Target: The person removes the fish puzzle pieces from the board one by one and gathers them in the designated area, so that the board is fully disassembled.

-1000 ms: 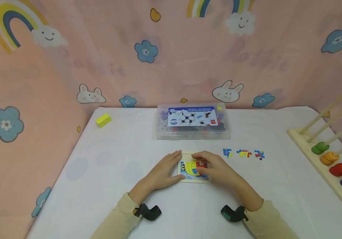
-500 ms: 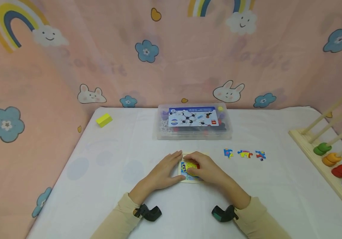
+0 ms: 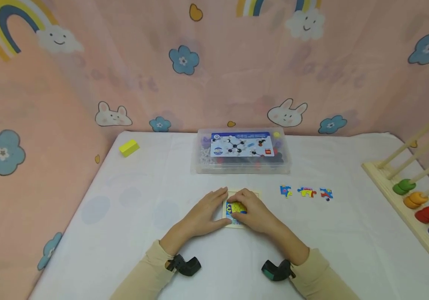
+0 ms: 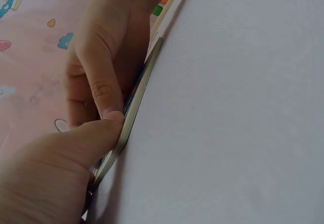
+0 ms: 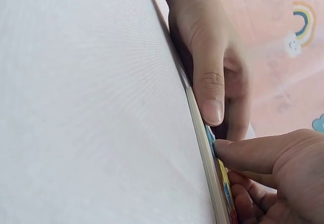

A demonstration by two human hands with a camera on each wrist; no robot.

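Observation:
A small jigsaw puzzle (image 3: pixel 238 207) in a pale wooden frame (image 3: pixel 253 194) lies on the white table, with yellow and blue pieces showing. Along its left side rests my left hand (image 3: pixel 204 214), fingers stretched towards the far corner and thumb at the near edge. From the right, my right hand (image 3: pixel 256 213) arches over the puzzle and hides its right part. Its thumb and fingertips stand apart on the picture, yellow pieces visible between them. In the right wrist view the right thumb (image 5: pixel 238 152) touches the puzzle's face, while the left thumb (image 5: pixel 211 110) lies at the frame's corner.
Three loose puzzle pieces (image 3: pixel 306 192) lie in a row to the right. Behind the puzzle stands a clear plastic box (image 3: pixel 204 166) with a molecule label. A yellow block (image 3: pixel 129 148) lies at the back left, and a wooden peg stand (image 3: pixel 387 189) with coloured rings at the right.
My right hand has moved left across the puzzle, from its right part to its middle, covering the red area. My left hand stays at the frame's left side.

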